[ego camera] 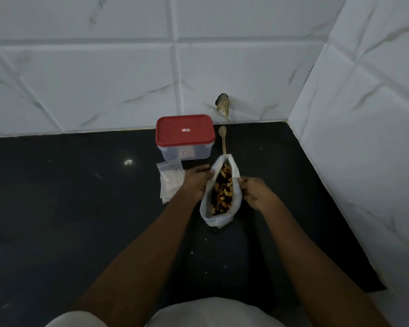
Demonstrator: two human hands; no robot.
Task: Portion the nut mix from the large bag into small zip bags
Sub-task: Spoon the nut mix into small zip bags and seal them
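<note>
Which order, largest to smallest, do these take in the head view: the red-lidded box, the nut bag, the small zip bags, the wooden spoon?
1. red-lidded box and nut bag: they look alike, and the bag sits nearer the camera, so unranked.
2. small zip bags
3. wooden spoon

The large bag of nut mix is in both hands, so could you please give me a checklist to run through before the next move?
1. Mouth of the large bag open, nut mix exposed: ok.
2. Bag steadied: ok, the left hand and the right hand each grip one side of its rim.
3. Reach to the wooden spoon: ok, it lies on the countertop just behind the bag.
4. A hand free to take the spoon: not ok, both hold the bag.
5. Supply of small zip bags: ok, stacked flat beside the left hand.
6. One zip bag opened to receive: cannot tell.
</note>
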